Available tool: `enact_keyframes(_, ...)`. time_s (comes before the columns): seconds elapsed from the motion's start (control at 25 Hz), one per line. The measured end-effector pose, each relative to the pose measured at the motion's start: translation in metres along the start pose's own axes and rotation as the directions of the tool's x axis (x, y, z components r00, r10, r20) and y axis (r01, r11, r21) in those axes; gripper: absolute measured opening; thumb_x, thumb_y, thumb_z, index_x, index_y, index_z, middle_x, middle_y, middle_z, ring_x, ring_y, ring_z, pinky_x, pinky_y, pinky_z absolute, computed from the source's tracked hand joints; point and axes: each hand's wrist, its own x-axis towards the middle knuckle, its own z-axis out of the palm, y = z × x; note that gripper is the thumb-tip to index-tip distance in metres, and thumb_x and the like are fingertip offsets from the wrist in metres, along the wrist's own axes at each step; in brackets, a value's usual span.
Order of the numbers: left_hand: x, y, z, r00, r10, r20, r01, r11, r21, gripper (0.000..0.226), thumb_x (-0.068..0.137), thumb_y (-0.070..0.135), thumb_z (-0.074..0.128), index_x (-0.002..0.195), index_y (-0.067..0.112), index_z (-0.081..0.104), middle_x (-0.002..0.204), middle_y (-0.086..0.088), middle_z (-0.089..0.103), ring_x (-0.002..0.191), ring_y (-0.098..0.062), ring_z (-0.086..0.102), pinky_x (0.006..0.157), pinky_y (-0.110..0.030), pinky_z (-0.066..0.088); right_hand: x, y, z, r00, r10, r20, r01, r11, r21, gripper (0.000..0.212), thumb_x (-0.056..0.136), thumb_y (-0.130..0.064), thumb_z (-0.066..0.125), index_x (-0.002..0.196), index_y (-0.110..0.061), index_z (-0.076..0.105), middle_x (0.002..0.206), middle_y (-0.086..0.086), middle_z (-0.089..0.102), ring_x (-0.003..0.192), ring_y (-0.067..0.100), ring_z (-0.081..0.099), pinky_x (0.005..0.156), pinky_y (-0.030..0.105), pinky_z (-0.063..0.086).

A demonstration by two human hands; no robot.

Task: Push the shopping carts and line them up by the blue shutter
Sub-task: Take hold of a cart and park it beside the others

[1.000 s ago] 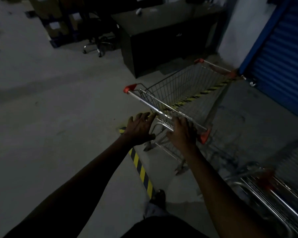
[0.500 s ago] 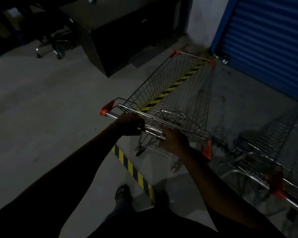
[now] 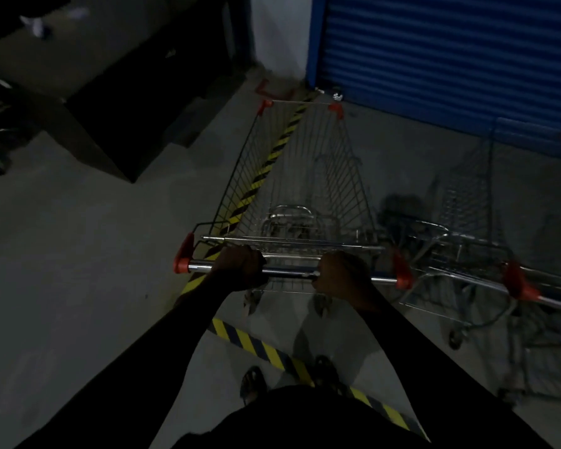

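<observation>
Handle (image 3: 289, 271) in left hand (image 3: 240, 268), right hand (image 3: 344, 277)

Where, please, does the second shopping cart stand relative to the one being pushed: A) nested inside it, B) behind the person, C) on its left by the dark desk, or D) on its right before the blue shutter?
D: the second cart stands right of the pushed cart gripped by the left hand and right hand, before the blue shutter.
</observation>
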Motion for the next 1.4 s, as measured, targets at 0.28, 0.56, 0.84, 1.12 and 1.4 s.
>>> enact_keyframes(0.28, 0.001, -0.011, 0.002, 0.959, 0.267, -0.09, -0.227, 0.921, 0.317, 0.037, 0.081, 0.048, 0.055, 0.101, 0.018, 0.065, 0.099, -0.009, 0.067, 0.09, -0.031, 0.064, 0.07, -0.033, 0.049, -0.01, -0.009, 0.004, 0.984, 0.025, -0.176, -0.044, 0.993, -0.106, 0.026, 0.075, -0.045, 0.061, 0.085, -0.022, 0.069, 0.097, -0.005, 0.07, 0.099, 0.015, 0.064, 0.08, 0.024, 0.046)
enact_keyframes(0.56, 0.034, -0.017, -0.012, 0.936, 0.334, -0.108, -0.284, 0.902, 0.326, 0.037, 0.08, 0.048, 0.054, 0.098, 0.017, 0.065, 0.097, -0.009, 0.068, 0.091, -0.03, 0.065, 0.071, -0.034, 0.049, 0.01, -0.009, 0.003, 0.976, 0.063, -0.209, -0.099, 0.981, -0.166, 0.027, 0.076, -0.047, 0.058, 0.084, -0.023, 0.068, 0.093, -0.003, 0.072, 0.096, 0.016, 0.066, 0.078, 0.024, 0.046)
enact_keyframes(0.84, 0.091, -0.009, -0.036, 0.909, 0.398, -0.122, -0.322, 0.857, 0.401, 0.037, 0.079, 0.048, 0.053, 0.095, 0.018, 0.066, 0.094, -0.006, 0.068, 0.09, -0.029, 0.064, 0.072, -0.033, 0.048, 0.058, 0.01, -0.014, 0.973, 0.087, -0.211, -0.112, 0.988, -0.105, 0.034, 0.076, -0.049, 0.056, 0.088, -0.019, 0.068, 0.095, 0.004, 0.072, 0.092, 0.026, 0.067, 0.079, 0.031, 0.049)
enact_keyframes(1.12, 0.169, 0.022, -0.074, 0.918, 0.373, -0.134, -0.311, 0.887, 0.34, 0.034, 0.071, 0.05, 0.057, 0.084, 0.02, 0.066, 0.086, -0.006, 0.07, 0.084, -0.028, 0.067, 0.071, -0.035, 0.051, 0.117, 0.043, -0.051, 0.965, 0.11, -0.237, -0.13, 0.989, -0.068, 0.031, 0.076, -0.041, 0.063, 0.094, -0.017, 0.07, 0.101, 0.007, 0.071, 0.1, 0.028, 0.065, 0.082, 0.032, 0.049)
enact_keyframes(1.4, 0.244, 0.042, -0.107, 0.87, 0.489, -0.065, -0.423, 0.806, 0.415, 0.042, 0.079, 0.051, 0.047, 0.083, 0.014, 0.066, 0.082, -0.012, 0.068, 0.078, -0.034, 0.065, 0.066, -0.036, 0.05, 0.184, 0.083, -0.059, 0.933, 0.011, -0.359, -0.028, 0.999, -0.045, 0.021, 0.061, -0.022, 0.067, 0.051, -0.014, 0.05, 0.051, 0.005, 0.049, 0.047, 0.027, 0.053, 0.044, 0.028, 0.042)
